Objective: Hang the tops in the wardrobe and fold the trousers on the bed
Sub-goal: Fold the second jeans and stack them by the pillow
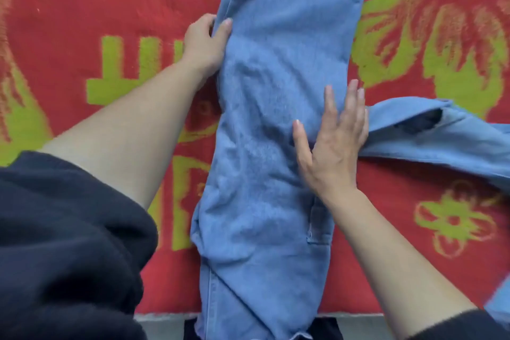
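Red bed cover (82, 8) under jeans (276, 91). L hand (202, 41) pinches seam; R hand (334, 141) flat, open. Risk: loose leg drags, fold skews.

The jeans (276, 124) run up the middle of the red blanket (82, 3), and a denim part (441, 135) branches off to the right, barring that side. Left of the jeans the blanket lies bare past the left hand (202, 41). The right hand (335, 141) presses flat at the branch.
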`<state>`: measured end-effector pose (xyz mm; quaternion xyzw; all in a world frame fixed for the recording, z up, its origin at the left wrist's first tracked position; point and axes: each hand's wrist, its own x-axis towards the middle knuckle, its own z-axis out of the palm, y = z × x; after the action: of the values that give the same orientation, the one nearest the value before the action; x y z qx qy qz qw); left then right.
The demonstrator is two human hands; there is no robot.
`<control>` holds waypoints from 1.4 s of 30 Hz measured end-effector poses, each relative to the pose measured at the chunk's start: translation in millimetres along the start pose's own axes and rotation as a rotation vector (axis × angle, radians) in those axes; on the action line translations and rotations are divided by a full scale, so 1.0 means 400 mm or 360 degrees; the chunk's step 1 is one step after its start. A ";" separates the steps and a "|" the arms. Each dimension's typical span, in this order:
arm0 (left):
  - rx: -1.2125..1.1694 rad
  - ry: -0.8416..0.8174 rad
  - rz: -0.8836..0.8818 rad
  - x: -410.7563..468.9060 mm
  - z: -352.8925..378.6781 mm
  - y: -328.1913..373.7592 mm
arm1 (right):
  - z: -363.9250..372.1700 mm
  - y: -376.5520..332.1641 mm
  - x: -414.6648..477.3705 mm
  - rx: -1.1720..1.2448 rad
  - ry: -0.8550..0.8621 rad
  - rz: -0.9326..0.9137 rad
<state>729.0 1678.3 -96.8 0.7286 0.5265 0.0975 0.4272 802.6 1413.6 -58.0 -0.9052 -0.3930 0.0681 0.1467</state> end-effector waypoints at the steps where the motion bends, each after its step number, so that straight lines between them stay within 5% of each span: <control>1: -0.0015 0.0030 -0.0016 -0.028 0.000 -0.007 | -0.004 0.003 -0.057 0.0101 0.0015 0.0094; 9: 0.0442 -0.0289 -0.0025 -0.615 0.010 -0.178 | -0.056 0.039 -0.476 0.0629 -0.0435 0.0865; 12: 0.0270 -0.0295 -0.0085 -0.789 -0.001 -0.257 | -0.075 0.037 -0.536 0.0649 -0.0380 0.1021; 16: -0.0027 -0.0216 -0.0513 -0.953 -0.033 -0.333 | -0.068 0.065 -0.686 0.0671 -0.0576 0.1347; 20: 0.0630 -0.0667 -0.0127 -1.113 -0.039 -0.384 | -0.077 0.079 -0.817 0.0829 -0.0927 0.1573; 23: 0.0680 -0.0613 -0.0212 -1.174 -0.027 -0.391 | -0.070 0.061 -0.867 0.0947 -0.1197 0.1505; 26: 0.0488 -0.0610 -0.0429 -1.214 -0.004 -0.397 | -0.051 0.040 -0.910 0.1159 -0.1351 0.1585; 31: -0.0782 -0.0798 -0.1230 -1.283 -0.053 -0.400 | -0.059 0.036 -0.975 0.1536 -0.1409 0.1793; 36: -0.1078 -0.0937 -0.1286 -1.410 -0.107 -0.367 | -0.172 0.043 -1.044 0.2022 -0.1420 0.1615; 42: -0.1292 -0.0828 -0.1179 -1.576 -0.140 -0.252 | -0.325 0.060 -1.151 0.2074 -0.1339 0.1265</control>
<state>358.0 1179.6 58.7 0.2757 0.5440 -0.0459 0.7912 536.4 1033.6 61.1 -0.6107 0.0477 0.6544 0.4434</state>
